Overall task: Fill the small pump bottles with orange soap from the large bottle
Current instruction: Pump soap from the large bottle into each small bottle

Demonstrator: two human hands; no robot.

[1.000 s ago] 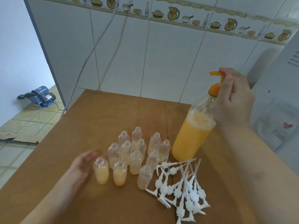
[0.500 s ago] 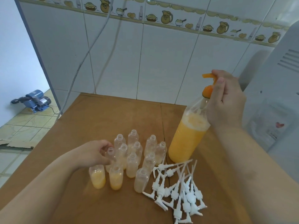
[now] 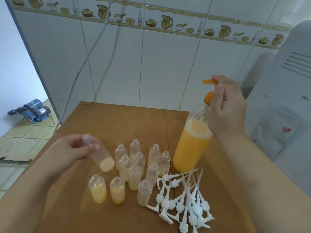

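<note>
Orange soap is filling most of the large bottle (image 3: 191,147), standing on the wooden table (image 3: 117,125). Left of it, the left hand (image 3: 70,152) is now lifting a small bottle (image 3: 99,153) out of the cluster, tilted, seemingly heading for the spout. The right hand (image 3: 225,108) is gripping the orange pump head (image 3: 209,89), ready to press.

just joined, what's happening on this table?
A person is refilling small bottles. The left hand holds one small clear plastic bottle tilted above the brown table; it has a little soap at its base. The right hand grips the orange pump of the large soap bottle. Two front bottles are partly filled; white pump tops lie loose.
</note>
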